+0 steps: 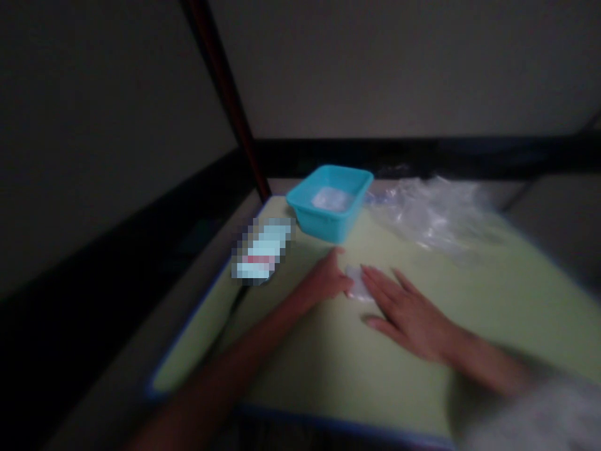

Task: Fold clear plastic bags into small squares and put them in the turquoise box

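Observation:
A small, whitish see-through plastic bag (359, 289) lies flat on the yellow-green tabletop. At its left edge, my left hand (326, 277) is closed, with fingertips on the border of the bag and one finger pointing forward. From the right, my right hand (413, 316) reaches over with its fingers stretched out. Its longer fingertips rest on the bag's right part and cover it, while the thumb sticks out to the left over the table. Blur hides the fine detail of both hands' contact.
Just beyond my hands stands a turquoise plastic basket (323, 222) with whitish flat pieces (332, 198) inside. Crumpled clear plastic (436, 213) lies at the back right. A lit, pixelated oblong (265, 250) is at the left edge of the table (338, 369). Walls rise behind.

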{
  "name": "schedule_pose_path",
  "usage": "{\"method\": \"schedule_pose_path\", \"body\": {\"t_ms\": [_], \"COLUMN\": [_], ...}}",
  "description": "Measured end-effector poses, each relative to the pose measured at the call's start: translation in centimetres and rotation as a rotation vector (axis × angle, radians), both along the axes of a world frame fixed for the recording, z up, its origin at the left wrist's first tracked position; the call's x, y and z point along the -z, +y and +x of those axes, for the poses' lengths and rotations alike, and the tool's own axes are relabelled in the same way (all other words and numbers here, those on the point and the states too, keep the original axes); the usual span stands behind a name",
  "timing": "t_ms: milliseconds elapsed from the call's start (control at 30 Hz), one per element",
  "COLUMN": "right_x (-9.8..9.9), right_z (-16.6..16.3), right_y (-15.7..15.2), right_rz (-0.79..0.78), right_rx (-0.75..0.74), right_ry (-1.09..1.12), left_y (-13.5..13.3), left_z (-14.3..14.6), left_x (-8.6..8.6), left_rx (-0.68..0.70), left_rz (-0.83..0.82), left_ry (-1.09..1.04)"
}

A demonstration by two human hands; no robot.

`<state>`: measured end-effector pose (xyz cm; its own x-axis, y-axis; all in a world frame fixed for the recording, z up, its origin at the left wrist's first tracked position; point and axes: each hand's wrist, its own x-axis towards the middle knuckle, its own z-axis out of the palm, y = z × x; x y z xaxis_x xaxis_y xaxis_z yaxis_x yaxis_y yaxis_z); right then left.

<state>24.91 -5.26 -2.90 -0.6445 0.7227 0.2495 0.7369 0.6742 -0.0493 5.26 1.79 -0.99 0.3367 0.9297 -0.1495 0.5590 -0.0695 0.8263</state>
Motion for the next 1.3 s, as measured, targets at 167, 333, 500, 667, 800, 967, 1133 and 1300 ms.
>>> {"method": "schedule_pose_path", "body": {"t_ms": [167, 333, 500, 667, 800, 967, 1133, 1300], "right_x": [0.1, -0.4, -0.3, 0.1, 0.2, 0.0, -0.7, -1.0], "right_z": [0.0, -0.2, -0.4, -0.1, 0.2, 0.4, 1.1, 1.9], "right_y": [0.0, 0.1, 0.1, 0.0, 0.0, 0.2, 0.6, 1.2], "right_rz": [0.003, -0.003, 0.023, 0.029, 0.018, -0.02, -0.104, -0.024], "right_rx": [0.002, 0.009, 0.027, 0.027, 0.016, 0.011, -0.02, -0.127], "right_ry": [-0.005, 0.046, 0.051, -0.023, -0.011, -0.009, 0.023, 0.105], "left_y": [-0.7, -3.2, -4.9, -5.1, -4.9, -4.7, -4.4, -4.2], "left_z": [-0.2, -0.2, 0.0, -0.2, -0.5, -0.8, -1.3, -1.4], "left_x": [0.1, -0.4, 0.5, 1.1, 0.6, 0.4, 1.0, 1.3], "left_rx": [0.015, 0.057, 0.371, 0.451, 0.496, 0.527, 0.521, 0.497], "left_rz": [0.158, 0.602, 0.802, 0.732, 0.711, 0.691, 0.656, 0.615], "left_ry": [0.079, 0.255, 0.343, 0.492, 0.526, 0.526, 0.48, 0.431]}}
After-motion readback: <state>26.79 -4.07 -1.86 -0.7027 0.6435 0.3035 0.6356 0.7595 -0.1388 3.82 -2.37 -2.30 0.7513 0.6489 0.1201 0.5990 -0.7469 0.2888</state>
